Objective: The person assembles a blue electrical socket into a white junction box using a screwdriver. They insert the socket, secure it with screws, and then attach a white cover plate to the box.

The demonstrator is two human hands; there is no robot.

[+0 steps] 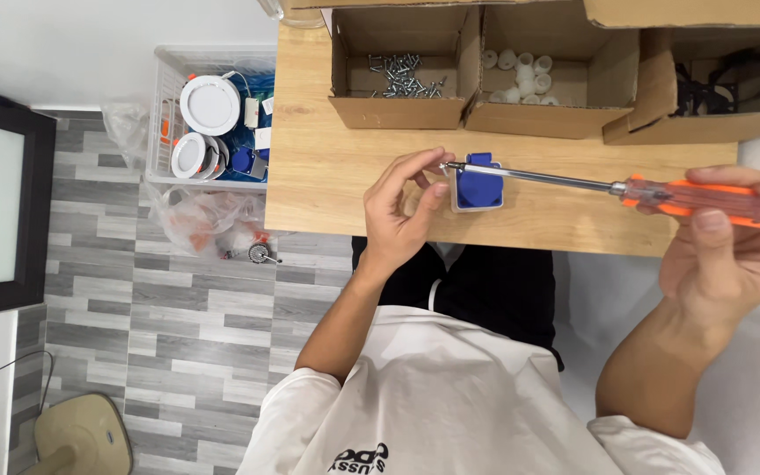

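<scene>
- landmark: blue socket (478,183), lying on the wooden table (327,176) near its front edge.
- right hand (732,237): to the right of the socket, well apart from it, fingers wrapped around the orange handle of the screwdriver (609,186).
- screwdriver: shaft runs nearly level from the handle leftward, passing above the socket; tip ends just left of the socket's top left corner.
- left hand (402,207): just left of the socket, fingers curled, thumb and forefinger pinched narrow at the screwdriver tip; whether a screw sits between them cannot be told.
- behind the socket: box of screws (398,75), box of white parts (521,75), box of black parts (714,79).
- far left of the socket, on the floor: basket (213,114) holding round white lamps.
</scene>
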